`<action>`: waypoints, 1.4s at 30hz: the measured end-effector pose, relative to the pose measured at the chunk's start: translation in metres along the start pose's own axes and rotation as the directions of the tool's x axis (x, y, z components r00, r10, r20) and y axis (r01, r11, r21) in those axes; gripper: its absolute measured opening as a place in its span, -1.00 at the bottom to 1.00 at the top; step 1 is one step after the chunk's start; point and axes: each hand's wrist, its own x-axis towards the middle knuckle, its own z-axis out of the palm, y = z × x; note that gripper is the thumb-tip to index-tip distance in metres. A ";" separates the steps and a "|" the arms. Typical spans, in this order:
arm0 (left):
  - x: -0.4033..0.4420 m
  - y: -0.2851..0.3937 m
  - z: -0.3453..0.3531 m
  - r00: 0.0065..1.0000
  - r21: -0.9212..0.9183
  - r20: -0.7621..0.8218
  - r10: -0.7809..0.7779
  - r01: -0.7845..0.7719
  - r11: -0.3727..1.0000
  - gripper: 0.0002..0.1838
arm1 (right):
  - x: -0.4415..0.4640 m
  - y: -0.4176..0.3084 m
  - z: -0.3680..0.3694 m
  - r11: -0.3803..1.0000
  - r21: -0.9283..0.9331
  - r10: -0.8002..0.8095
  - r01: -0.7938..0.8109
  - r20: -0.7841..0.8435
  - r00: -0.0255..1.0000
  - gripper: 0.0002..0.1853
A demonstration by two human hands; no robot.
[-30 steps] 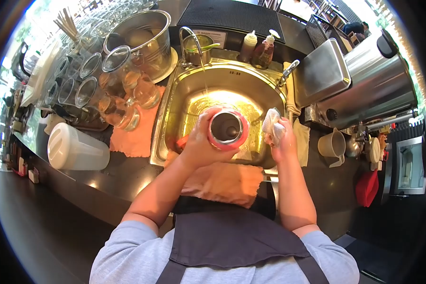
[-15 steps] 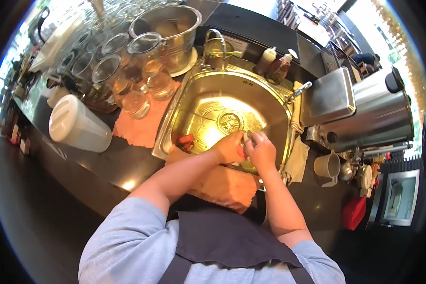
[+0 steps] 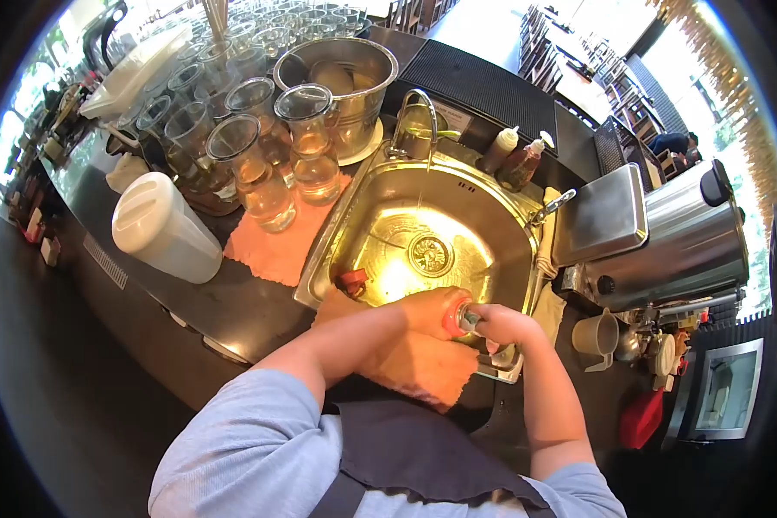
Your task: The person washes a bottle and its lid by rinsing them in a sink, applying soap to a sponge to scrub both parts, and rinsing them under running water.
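Observation:
Over the near edge of the sink (image 3: 375, 186), my left hand (image 3: 432, 311) is closed around a small red-rimmed object (image 3: 453, 318). A greyish-green piece shows at its end, but the exact kind is unclear. My right hand (image 3: 508, 326) meets it from the right, fingers bent against that end; whatever they pinch is mostly hidden. Another small red item (image 3: 352, 281) lies at the left side of the basin. A thin stream of water falls from the curved faucet (image 3: 432, 129) near the drain (image 3: 430, 255). An orange cloth (image 3: 423, 371) is spread under my left forearm.
Glass carafes (image 3: 263, 194) stand on a second orange cloth (image 3: 263, 250) to the left, beside a white lidded pitcher (image 3: 164, 229) and a metal bucket (image 3: 354, 112). Pump bottles (image 3: 521, 164) are behind the sink. A steel dispenser (image 3: 682, 233) and a beige jug (image 3: 596, 335) stand right.
My hands have come back toward my body, to the sink's near edge. The right hand has turned and shifted right, showing more of the red-rimmed object. The camera view has shifted.

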 end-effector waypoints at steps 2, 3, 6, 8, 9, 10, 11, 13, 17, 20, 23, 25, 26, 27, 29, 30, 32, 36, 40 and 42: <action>0.003 -0.007 0.004 0.999 0.011 -0.004 0.039 -0.039 0.999 -0.18 | 0.007 0.007 0.003 0.988 -0.119 -0.110 0.094 -0.127 0.986 -0.65; 0.003 -0.013 0.006 0.999 0.016 -0.006 0.045 -0.045 0.999 -0.18 | 0.016 0.013 0.009 0.954 -0.241 -0.236 0.179 -0.233 0.943 -0.71; 0.003 -0.024 0.008 0.995 -0.046 -0.053 -0.090 0.088 0.995 -0.20 | 0.033 0.021 0.022 0.832 -0.547 -0.371 0.093 -0.424 0.826 -0.78; 0.004 -0.028 0.007 0.998 -0.105 -0.025 -0.063 0.060 0.993 -0.24 | 0.033 0.012 0.019 0.796 -0.603 -0.382 0.054 -0.431 0.818 -0.79; 0.001 -0.023 0.004 0.998 -0.102 -0.028 -0.057 0.054 0.993 -0.24 | 0.032 0.008 0.017 0.904 -0.423 -0.228 0.059 -0.362 0.904 -0.75; -0.002 -0.015 0.000 1.000 -0.132 0.007 -0.027 0.027 0.991 -0.25 | 0.031 0.004 0.014 0.974 -0.225 -0.087 0.029 -0.254 0.963 -0.71; -0.001 -0.009 -0.004 0.999 -0.163 0.035 0.008 -0.003 0.987 -0.26 | 0.030 0.002 0.009 0.999 -0.029 0.031 -0.035 -0.117 0.993 -0.67; 0.002 -0.003 0.002 0.989 -0.195 0.146 0.002 0.027 0.980 -0.26 | 0.025 0.014 0.014 0.998 0.033 0.047 -0.047 -0.019 0.999 -0.56; -0.005 -0.010 -0.007 0.996 -0.111 0.050 -0.073 0.078 0.991 -0.33 | 0.024 0.041 0.035 0.897 -0.264 -0.427 0.356 -0.307 0.850 -0.42; -0.012 -0.004 0.002 0.996 -0.026 -0.031 -0.086 0.085 0.996 -0.36 | 0.045 0.047 0.047 0.886 -0.352 -0.418 0.302 -0.321 0.850 -0.35; -0.004 -0.002 -0.005 0.993 -0.002 0.001 -0.116 0.116 0.993 -0.31 | 0.053 0.034 0.031 0.995 0.101 0.018 -0.010 -0.081 0.997 -0.35; -0.003 -0.004 -0.003 0.987 -0.019 0.067 -0.146 0.148 0.989 -0.25 | 0.056 0.032 0.026 0.984 -0.057 -0.169 0.166 -0.049 0.984 -0.39; -0.001 -0.007 -0.002 0.989 -0.052 0.061 -0.136 0.139 0.989 -0.26 | 0.051 0.025 0.023 0.973 -0.112 -0.209 0.202 -0.056 0.976 -0.40; 0.000 -0.014 0.000 0.989 -0.051 0.046 -0.137 0.140 0.989 -0.22 | 0.046 0.019 0.020 0.958 -0.166 -0.248 0.235 -0.062 0.967 -0.42; 0.002 -0.027 0.004 0.990 -0.050 0.016 -0.141 0.142 0.989 -0.13 | 0.060 0.033 0.029 0.914 0.381 -0.026 0.136 -0.280 0.960 -0.50; -0.002 -0.031 0.008 0.974 0.048 -0.089 -0.211 0.215 0.975 -0.03 | 0.064 0.040 0.035 0.803 0.571 0.029 0.173 -0.326 0.945 -0.63; 0.000 -0.045 -0.003 0.857 -0.138 -0.047 -0.513 0.503 0.853 0.27 | 0.076 0.059 0.052 0.622 0.758 0.105 0.197 -0.330 0.938 -0.69; 0.005 -0.075 -0.014 0.438 -0.500 -0.152 -0.886 0.739 0.451 0.15 | 0.072 0.066 0.086 0.295 0.910 0.204 0.292 -0.358 0.911 -0.79; 0.012 -0.076 -0.014 0.536 -0.993 0.064 -0.842 0.116 -0.002 -0.16 | 0.020 -0.006 0.084 0.718 0.263 -0.195 0.645 -0.813 0.549 -0.73; 0.017 -0.072 -0.014 0.686 -0.975 -0.019 -0.727 -0.173 -0.138 -0.28 | 0.008 -0.015 0.079 0.819 -0.129 -0.427 0.559 -0.788 0.443 -0.68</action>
